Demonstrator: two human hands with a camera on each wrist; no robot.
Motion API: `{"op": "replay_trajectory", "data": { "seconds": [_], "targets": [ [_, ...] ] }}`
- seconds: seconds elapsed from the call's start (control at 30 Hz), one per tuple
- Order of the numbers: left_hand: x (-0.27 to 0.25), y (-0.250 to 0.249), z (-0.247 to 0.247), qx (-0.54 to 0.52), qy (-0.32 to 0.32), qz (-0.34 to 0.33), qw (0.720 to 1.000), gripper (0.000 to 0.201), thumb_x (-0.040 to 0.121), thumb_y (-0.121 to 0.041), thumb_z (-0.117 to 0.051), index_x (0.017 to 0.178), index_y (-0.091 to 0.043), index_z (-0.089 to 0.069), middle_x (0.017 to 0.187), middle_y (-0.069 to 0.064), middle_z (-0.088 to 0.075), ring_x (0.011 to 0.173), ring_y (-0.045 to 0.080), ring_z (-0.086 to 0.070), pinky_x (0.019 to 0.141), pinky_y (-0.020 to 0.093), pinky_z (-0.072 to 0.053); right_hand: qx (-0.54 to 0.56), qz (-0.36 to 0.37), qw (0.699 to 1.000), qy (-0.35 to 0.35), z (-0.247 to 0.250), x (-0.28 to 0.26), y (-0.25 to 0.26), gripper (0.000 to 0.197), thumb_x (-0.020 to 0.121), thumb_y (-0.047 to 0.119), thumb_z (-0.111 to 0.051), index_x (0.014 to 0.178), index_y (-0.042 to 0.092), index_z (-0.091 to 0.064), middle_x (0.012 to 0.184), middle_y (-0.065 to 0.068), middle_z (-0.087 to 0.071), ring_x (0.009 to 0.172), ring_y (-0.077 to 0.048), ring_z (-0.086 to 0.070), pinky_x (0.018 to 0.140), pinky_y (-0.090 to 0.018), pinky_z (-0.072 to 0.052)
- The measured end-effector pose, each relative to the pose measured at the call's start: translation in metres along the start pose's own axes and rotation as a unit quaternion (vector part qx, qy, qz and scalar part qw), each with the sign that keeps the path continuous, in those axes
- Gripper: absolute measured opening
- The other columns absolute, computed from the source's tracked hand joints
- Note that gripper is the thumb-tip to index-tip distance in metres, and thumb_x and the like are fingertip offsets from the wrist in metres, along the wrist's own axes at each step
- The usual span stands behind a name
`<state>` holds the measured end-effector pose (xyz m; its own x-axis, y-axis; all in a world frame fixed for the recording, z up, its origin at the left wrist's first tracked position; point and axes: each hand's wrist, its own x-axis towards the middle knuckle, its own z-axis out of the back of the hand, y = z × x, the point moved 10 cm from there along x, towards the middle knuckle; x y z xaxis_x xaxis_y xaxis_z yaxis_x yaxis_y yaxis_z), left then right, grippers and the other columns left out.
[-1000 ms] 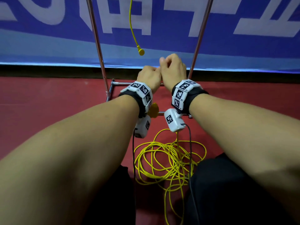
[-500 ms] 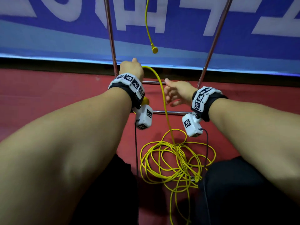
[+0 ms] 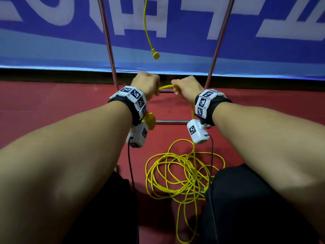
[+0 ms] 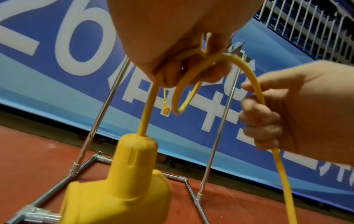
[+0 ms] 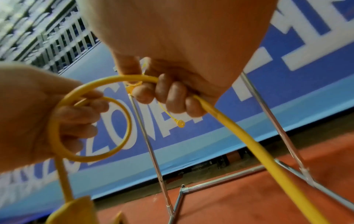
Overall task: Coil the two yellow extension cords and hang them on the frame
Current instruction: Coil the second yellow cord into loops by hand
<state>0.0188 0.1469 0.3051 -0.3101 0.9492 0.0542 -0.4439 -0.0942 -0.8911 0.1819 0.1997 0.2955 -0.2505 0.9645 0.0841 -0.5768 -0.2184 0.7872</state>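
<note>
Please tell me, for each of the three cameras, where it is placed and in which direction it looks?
Head: on the head, looking forward and down over both forearms at the left hand, right hand, loose cord pile and frame.
Left wrist: under the left hand, looking upward along the fingers past the hanging socket.
Right wrist: under the right hand, looking upward at the banner.
Both wrist views share the small cord loop, the opposite hand and the frame.

Red floor (image 3: 52, 111), tangled yellow cord (image 3: 184, 171), metal frame base (image 3: 172, 122)
</note>
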Motion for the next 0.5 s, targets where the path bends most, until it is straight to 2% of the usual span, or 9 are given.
{"op": "replay_trajectory", "data": {
  "seconds": [0.03,0.1,0.17,0.23,0.3,0.37,0.43,0.5],
  "targets": [
    [-0.004,-0.005,-0.008,0.007,0.025,-0.016,1.0,0.039,0.083,-0.018,-0.052,0.045,-0.018,-0.062,0.051,0.002,-0.064,0.049,0.021,-0.052,0.059,0.035,-0.045,-0.031,0.025,0.999,-0.002,0.001,0.0,0.007,0.042,0.088,0.037,-0.058,0.05,0.017,-0.056,0.05,0.003,-0.049,0.051,-0.015,-0.043,0.059,-0.031,-0.036],
    [-0.008,-0.015,-0.02,0.016,0.063,-0.051,0.997,0.048,0.09,-0.015,-0.05,0.042,-0.016,-0.058,0.044,-0.003,-0.06,0.044,0.011,-0.046,0.058,0.03,-0.039,-0.051,0.076,0.996,-0.011,0.002,-0.003,0.025,0.033,0.09,0.033,-0.062,0.061,0.019,-0.056,0.057,0.006,-0.047,0.06,-0.014,-0.044,0.059,-0.031,-0.034],
    [-0.012,-0.027,-0.025,0.002,0.078,-0.078,0.994,0.048,0.093,-0.008,-0.047,0.047,-0.016,-0.053,0.037,-0.004,-0.052,0.038,0.007,-0.041,0.052,0.027,-0.036,-0.026,0.101,0.994,-0.038,0.007,-0.004,0.036,0.016,0.091,0.028,-0.061,0.079,0.019,-0.057,0.068,0.008,-0.054,0.07,-0.016,-0.05,0.064,-0.03,-0.037],
    [-0.011,-0.031,-0.026,-0.012,0.074,-0.084,0.994,0.053,0.094,-0.006,-0.049,0.043,-0.02,-0.05,0.036,-0.005,-0.045,0.033,0.007,-0.037,0.043,0.022,-0.031,0.007,0.098,0.994,-0.052,0.011,-0.002,0.038,0.007,0.092,0.026,-0.058,0.089,0.019,-0.056,0.074,0.005,-0.059,0.075,-0.018,-0.054,0.067,-0.031,-0.039],
    [-0.009,-0.03,-0.021,-0.041,0.046,-0.067,0.996,0.055,0.097,-0.012,-0.052,0.042,-0.018,-0.051,0.039,-0.004,-0.043,0.034,0.009,-0.035,0.043,0.024,-0.028,0.037,0.099,0.993,-0.049,0.011,-0.001,0.036,0.01,0.09,0.029,-0.059,0.087,0.02,-0.055,0.069,0.004,-0.059,0.07,-0.018,-0.053,0.066,-0.031,-0.04],
    [-0.006,-0.026,-0.011,-0.082,-0.001,-0.042,0.996,0.048,0.099,-0.02,-0.052,0.051,-0.018,-0.053,0.036,-0.006,-0.043,0.034,0.01,-0.035,0.044,0.023,-0.028,0.08,0.092,0.992,-0.035,0.008,0.0,0.03,0.015,0.089,0.033,-0.06,0.082,0.022,-0.053,0.064,0.004,-0.059,0.062,-0.018,-0.053,0.063,-0.03,-0.042],
    [-0.002,-0.021,0.002,-0.1,-0.044,-0.023,0.994,0.044,0.099,-0.025,-0.051,0.057,-0.018,-0.055,0.034,-0.008,-0.043,0.035,0.012,-0.036,0.045,0.023,-0.03,0.107,0.072,0.991,0.031,-0.009,-0.001,0.024,0.023,0.099,0.034,-0.054,0.085,0.016,-0.056,0.066,-0.001,-0.06,0.056,-0.019,-0.055,0.059,-0.029,-0.043],
    [0.003,-0.016,0.014,-0.127,-0.078,-0.012,0.989,0.043,0.1,-0.025,-0.051,0.058,-0.017,-0.056,0.036,-0.008,-0.04,0.037,0.015,-0.036,0.046,0.024,-0.031,0.092,0.023,0.988,0.125,-0.033,-0.012,0.011,0.045,0.106,0.043,-0.038,0.088,0.009,-0.061,0.072,-0.007,-0.066,0.057,-0.019,-0.063,0.062,-0.029,-0.045]
  ]
}}
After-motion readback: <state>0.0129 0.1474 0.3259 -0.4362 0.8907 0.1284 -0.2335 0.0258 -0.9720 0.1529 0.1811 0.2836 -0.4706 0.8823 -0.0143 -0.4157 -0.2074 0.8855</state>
